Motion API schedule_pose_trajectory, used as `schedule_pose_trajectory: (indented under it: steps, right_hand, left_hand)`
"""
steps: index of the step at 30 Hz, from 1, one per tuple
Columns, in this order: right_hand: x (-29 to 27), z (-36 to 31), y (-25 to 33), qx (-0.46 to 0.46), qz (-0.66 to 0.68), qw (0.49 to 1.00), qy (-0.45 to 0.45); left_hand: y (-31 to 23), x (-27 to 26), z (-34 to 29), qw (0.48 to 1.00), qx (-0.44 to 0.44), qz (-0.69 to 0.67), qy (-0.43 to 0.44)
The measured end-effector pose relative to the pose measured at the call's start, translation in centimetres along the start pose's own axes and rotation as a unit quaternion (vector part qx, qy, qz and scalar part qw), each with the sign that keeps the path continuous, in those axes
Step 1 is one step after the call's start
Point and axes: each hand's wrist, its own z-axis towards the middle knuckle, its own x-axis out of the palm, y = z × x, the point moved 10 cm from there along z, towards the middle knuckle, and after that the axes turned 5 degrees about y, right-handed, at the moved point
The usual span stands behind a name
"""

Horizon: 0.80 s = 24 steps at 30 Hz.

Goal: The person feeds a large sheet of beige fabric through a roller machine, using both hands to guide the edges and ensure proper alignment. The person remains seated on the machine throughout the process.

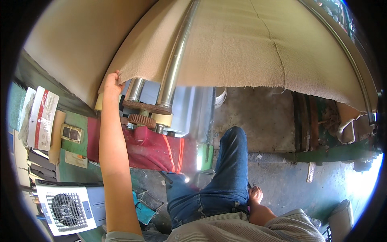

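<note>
A wide sheet of beige fabric [225, 52] with a fuzzy, frayed edge runs over the metal rollers of a machine. At its left corner, my left hand [112, 84] pinches the fabric edge, with the arm stretched far forward. Close by that hand are a shiny steel roller [177, 56], a shorter roller end [135, 89] and a rusty gear [142, 120]. Low beside my right thigh, my right hand [255, 195] is curled closed. Whatever its fingers hold, if anything, cannot be made out.
A red cloth [149, 151] tied with orange cord covers a machine part. On the left are a switch box [72, 133] and a white fan unit [66, 205]. A long metal bar [342, 44] borders the fabric at right. A green frame beam [334, 151] crosses below it.
</note>
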Motion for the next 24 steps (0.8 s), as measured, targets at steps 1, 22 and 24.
schedule_pose_trajectory:
  steps: [1,22,24]
  right_hand:
    - [-0.1,0.0,0.0,-0.001,0.000,1.000,-0.001]
    - [0.3,0.0,-0.3,-0.008,-0.002,1.000,-0.004]
    - [-0.2,-0.1,-0.2,-0.009,0.017,1.000,-0.010]
  left_hand:
    - [0.1,-0.2,-0.4,0.999,-0.005,0.018,-0.031]
    - [-1.0,-0.3,1.4,0.996,0.069,-0.062,-0.001]
    - [-0.5,-1.6,1.7,0.993,0.050,-0.094,-0.058]
